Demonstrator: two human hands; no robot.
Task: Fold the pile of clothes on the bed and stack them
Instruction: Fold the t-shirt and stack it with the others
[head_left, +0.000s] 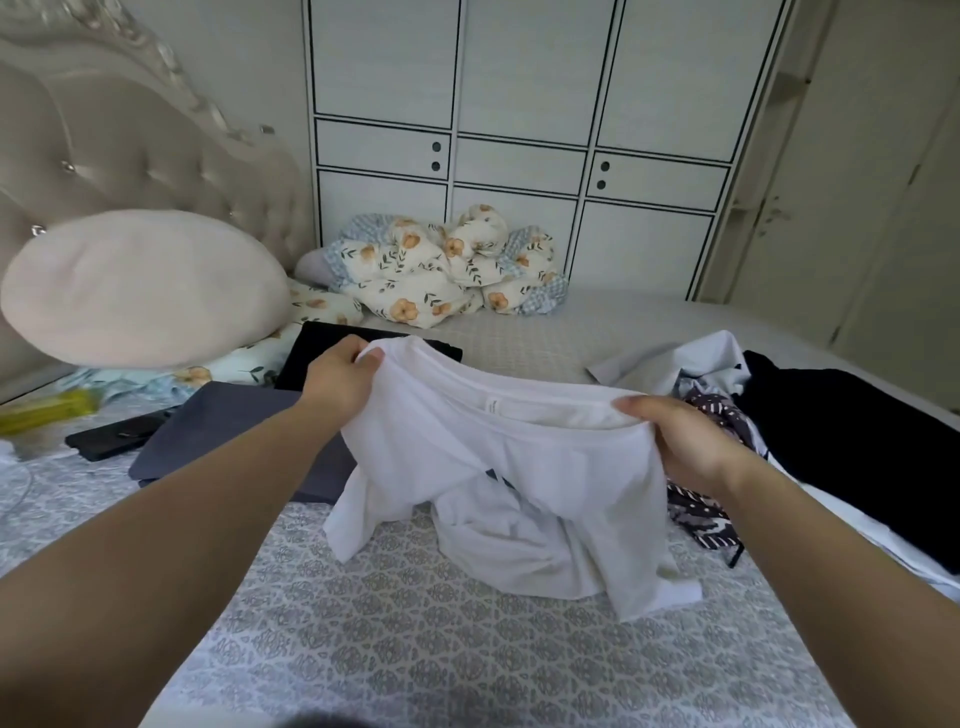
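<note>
Both arms are reaching forward over the bed (415, 649). The left hand (340, 382) is gripping one shoulder of the white shirt (498, 467), fingers curled round the fabric, while the right hand (685, 441) is clutching the other. The shirt is hanging between them, its hem resting on the bedspread.

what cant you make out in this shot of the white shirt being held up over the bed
Head view:
- Fingertips of the left hand and right hand: tucked under the white shirt collar.
- Shirt's neck label: too small to read.
- Dark item under the shirt: mostly covered.
- Yellow object at the left edge: blurred.
- Black garment at right: cut off by the edge.
</note>
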